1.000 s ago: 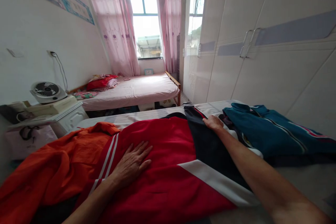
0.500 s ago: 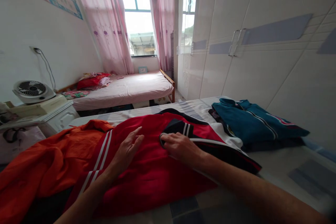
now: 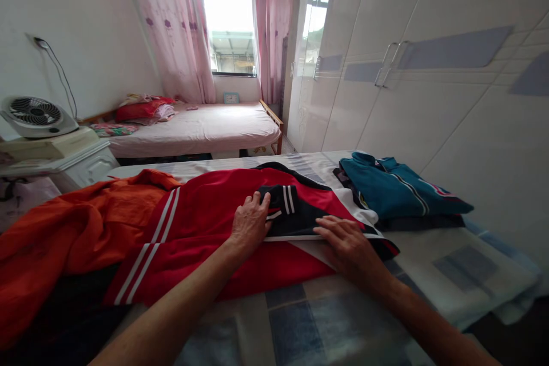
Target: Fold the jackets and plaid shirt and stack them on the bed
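Note:
A red jacket (image 3: 206, 206) with black and white parts lies spread on the bed, its white-striped hem toward the left. One black sleeve (image 3: 300, 218) is folded across its body, with the striped cuff near the middle. My left hand (image 3: 253, 218) rests on the cuff end, fingers spread and palm down. On the folded sleeve's right part lies my right hand (image 3: 347, 243), its fingers stretched out flat. Neither hand grips the cloth. An orange garment (image 3: 107, 217) lies crumpled just left of the jacket, partly over dark cloth.
A folded teal jacket (image 3: 398, 186) sits on dark clothes at the right of the checked bedsheet (image 3: 300, 320). Wardrobe doors (image 3: 429, 103) rise behind it. At the left, a fan (image 3: 40, 116) stands on a cabinet; a pink-covered bed (image 3: 206, 126) is under the window.
My left hand came down from above the jacket onto the cuff. My right hand let go of the cuff and moved right along the sleeve, which now lies flatter.

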`<state>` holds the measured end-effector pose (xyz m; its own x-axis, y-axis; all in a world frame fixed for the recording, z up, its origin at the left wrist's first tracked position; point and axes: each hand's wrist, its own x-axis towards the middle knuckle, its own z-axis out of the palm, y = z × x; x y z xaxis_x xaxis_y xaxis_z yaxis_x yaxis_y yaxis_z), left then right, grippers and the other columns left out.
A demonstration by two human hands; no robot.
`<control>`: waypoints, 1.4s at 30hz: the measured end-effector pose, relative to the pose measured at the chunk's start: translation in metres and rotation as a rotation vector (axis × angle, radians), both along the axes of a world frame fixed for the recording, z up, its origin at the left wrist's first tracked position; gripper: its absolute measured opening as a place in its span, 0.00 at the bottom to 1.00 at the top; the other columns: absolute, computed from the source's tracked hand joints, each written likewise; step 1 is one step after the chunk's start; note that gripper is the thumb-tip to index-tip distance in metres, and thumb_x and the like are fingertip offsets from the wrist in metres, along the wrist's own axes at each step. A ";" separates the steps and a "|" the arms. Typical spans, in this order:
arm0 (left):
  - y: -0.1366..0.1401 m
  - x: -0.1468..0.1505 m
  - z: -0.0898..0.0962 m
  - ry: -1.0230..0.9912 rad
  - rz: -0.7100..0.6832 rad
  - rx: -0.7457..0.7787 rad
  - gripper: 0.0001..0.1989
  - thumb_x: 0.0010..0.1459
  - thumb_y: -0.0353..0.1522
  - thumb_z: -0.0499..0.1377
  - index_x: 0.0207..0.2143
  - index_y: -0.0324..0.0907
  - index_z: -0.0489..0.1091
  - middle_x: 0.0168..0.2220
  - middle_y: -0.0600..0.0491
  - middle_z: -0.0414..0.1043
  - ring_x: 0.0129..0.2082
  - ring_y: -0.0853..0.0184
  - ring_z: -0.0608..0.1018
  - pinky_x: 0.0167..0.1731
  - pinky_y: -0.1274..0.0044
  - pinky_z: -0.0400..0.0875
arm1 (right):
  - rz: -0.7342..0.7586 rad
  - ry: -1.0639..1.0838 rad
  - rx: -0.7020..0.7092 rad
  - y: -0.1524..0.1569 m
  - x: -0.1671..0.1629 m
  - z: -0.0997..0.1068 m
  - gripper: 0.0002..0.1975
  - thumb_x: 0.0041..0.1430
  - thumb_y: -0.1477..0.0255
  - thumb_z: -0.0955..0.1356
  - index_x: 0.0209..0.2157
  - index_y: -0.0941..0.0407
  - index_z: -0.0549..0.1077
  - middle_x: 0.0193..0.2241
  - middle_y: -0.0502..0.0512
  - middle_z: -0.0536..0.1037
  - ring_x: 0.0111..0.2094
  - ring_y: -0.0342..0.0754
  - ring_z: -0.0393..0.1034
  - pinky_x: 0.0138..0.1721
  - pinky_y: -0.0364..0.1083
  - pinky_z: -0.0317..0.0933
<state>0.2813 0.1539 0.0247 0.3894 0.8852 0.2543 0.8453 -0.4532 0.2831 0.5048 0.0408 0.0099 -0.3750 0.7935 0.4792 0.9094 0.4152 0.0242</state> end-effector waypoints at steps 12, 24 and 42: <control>-0.022 -0.106 -0.011 -0.652 0.205 -0.461 0.17 0.54 0.31 0.49 0.47 0.37 0.64 0.36 0.48 0.75 0.31 0.64 0.79 0.29 0.74 0.74 | -0.228 0.178 0.042 -0.019 0.070 -0.039 0.10 0.53 0.77 0.61 0.36 0.53 0.69 0.46 0.58 0.74 0.48 0.54 0.67 0.47 0.53 0.61; -0.025 -0.132 -0.003 -0.554 0.511 0.089 0.36 0.50 0.29 0.54 0.62 0.40 0.48 0.41 0.47 0.73 0.25 0.67 0.75 0.30 0.73 0.72 | -0.221 0.219 0.007 -0.020 0.067 -0.036 0.10 0.52 0.78 0.61 0.36 0.54 0.68 0.46 0.59 0.72 0.48 0.53 0.66 0.50 0.53 0.60; -0.007 -0.170 -0.019 0.059 0.149 0.230 0.20 0.56 0.30 0.49 0.50 0.38 0.69 0.57 0.43 0.62 0.56 0.55 0.67 0.56 0.65 0.61 | -0.126 0.036 0.130 -0.026 0.056 -0.028 0.10 0.58 0.76 0.61 0.39 0.54 0.72 0.48 0.58 0.74 0.55 0.54 0.62 0.52 0.53 0.55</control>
